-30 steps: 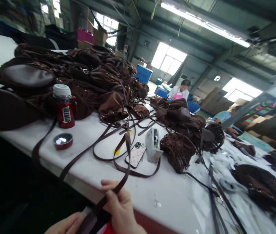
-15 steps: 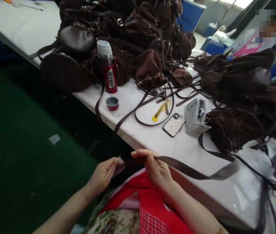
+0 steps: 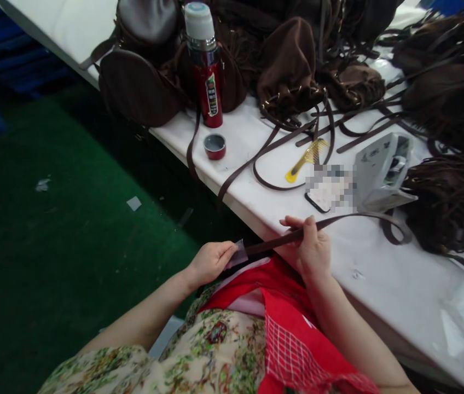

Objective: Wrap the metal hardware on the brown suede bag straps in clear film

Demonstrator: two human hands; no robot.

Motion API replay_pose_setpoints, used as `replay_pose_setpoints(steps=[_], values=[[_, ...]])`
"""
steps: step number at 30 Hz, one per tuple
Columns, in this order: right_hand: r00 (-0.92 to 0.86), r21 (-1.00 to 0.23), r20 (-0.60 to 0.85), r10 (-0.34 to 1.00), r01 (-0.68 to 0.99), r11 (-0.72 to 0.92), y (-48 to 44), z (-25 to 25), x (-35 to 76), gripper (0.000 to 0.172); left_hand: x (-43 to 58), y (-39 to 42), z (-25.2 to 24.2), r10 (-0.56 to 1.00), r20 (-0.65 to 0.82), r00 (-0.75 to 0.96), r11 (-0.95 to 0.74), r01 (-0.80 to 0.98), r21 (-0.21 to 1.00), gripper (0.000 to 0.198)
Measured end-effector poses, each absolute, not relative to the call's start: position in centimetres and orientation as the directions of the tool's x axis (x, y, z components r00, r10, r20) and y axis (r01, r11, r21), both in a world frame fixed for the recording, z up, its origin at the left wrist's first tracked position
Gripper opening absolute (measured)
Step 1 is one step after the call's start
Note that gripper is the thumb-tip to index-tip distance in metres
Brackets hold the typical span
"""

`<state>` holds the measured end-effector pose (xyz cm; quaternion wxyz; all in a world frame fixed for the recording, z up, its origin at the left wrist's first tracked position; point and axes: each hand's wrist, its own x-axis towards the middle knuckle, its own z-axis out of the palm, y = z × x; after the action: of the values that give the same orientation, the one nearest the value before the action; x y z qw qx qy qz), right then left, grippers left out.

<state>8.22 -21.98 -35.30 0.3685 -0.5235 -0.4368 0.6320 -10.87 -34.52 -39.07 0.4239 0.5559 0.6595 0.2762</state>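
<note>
A dark brown strap runs between my two hands at the table's near edge. My left hand pinches its end together with a small clear plastic piece. Further along, my right hand grips the strap between thumb and fingers. Beyond that hand the strap loops over the white table and curls near a clear plastic box-like holder. A phone, partly blurred out, lies just past my right hand.
Brown fringed bags are heaped along the table. A red thermos stands in front of them, its cup lid beside it. A yellow comb lies among loose straps. Scraps dot the green floor.
My hands have moved further apart, with a longer stretch of strap between them. The strap's far part has drawn into a curl on the table. The view has shifted downward and left.
</note>
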Motion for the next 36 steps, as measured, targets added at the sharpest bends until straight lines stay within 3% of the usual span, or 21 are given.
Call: replay_pose_setpoints(steps=[3, 6, 8, 11, 14, 16, 18, 21, 23, 26, 29, 36], values=[[-0.411, -0.941, -0.337, 0.847, 0.11, -0.32, -23.0, -35.3, 7.4, 0.049, -9.1, -33.3, -37.9, 0.978, -0.208, -0.001, 0.186, 0.45, 0.873, 0.04], [-0.647, -0.949, -0.286, 0.707, 0.092, -0.301, -23.4, -35.1, 7.1, 0.043, -7.5, -31.8, -36.3, 0.995, -0.098, -0.015, 0.094, 0.467, 0.879, 0.04], [-0.579, -0.934, -0.276, 0.767, -0.027, -0.356, -22.6, -34.7, 7.9, 0.042, -7.2, -31.0, -35.6, 0.998, -0.066, 0.001, 0.057, 0.492, 0.869, 0.039], [-0.179, -0.905, -0.247, 0.952, -0.309, -0.293, -20.5, -34.0, 10.3, 0.038, -7.9, -30.3, -35.2, 0.996, -0.073, 0.045, 0.036, 0.554, 0.832, 0.037], [0.058, -0.883, -0.298, 0.953, -0.396, -0.253, -19.4, -34.0, 12.1, 0.038, -8.1, -29.6, -35.0, 0.987, -0.136, 0.084, 0.058, 0.605, 0.794, 0.041], [-0.022, -0.872, -0.375, 0.927, -0.331, -0.361, -20.1, -34.5, 12.1, 0.044, -7.2, -29.0, -34.6, 0.98, -0.161, 0.117, 0.056, 0.613, 0.788, 0.043], [-0.219, -0.845, -0.437, 0.873, -0.234, -0.481, -21.6, -34.9, 11.5, 0.049, -5.5, -28.2, -34.3, 0.975, -0.141, 0.17, 0.006, 0.616, 0.788, 0.043], [-0.436, -0.803, -0.441, 0.785, -0.199, -0.562, -23.1, -34.9, 11.3, 0.042, -2.9, -27.3, -34.0, 0.97, -0.08, 0.23, -0.089, 0.641, 0.762, 0.041], [-0.413, -0.758, -0.431, 0.802, -0.316, -0.57, -22.5, -34.6, 12.5, 0.034, -2.1, -27.0, -34.0, 0.971, -0.062, 0.231, -0.112, 0.669, 0.735, 0.041], [-0.196, -0.702, -0.424, 0.884, -0.545, -0.458, -19.7, -34.4, 15.6, 0.023, -1.9, -26.9, -34.0, 0.974, -0.052, 0.22, -0.128, 0.724, 0.678, 0.042], [-0.067, -0.723, -0.405, 0.912, -0.587, -0.364, -17.5, -34.7, 17.8, 0.02, -1.6, -26.4, -33.6, 0.976, -0.039, 0.216, -0.153, 0.799, 0.581, 0.042], [-0.326, -0.712, -0.387, 0.863, -0.489, -0.504, -18.9, -35.3, 16.8, 0.034, 3.1, -21.9, -31.3, 0.939, -0.068, 0.338, -0.292, 0.883, 0.367, 0.033]])
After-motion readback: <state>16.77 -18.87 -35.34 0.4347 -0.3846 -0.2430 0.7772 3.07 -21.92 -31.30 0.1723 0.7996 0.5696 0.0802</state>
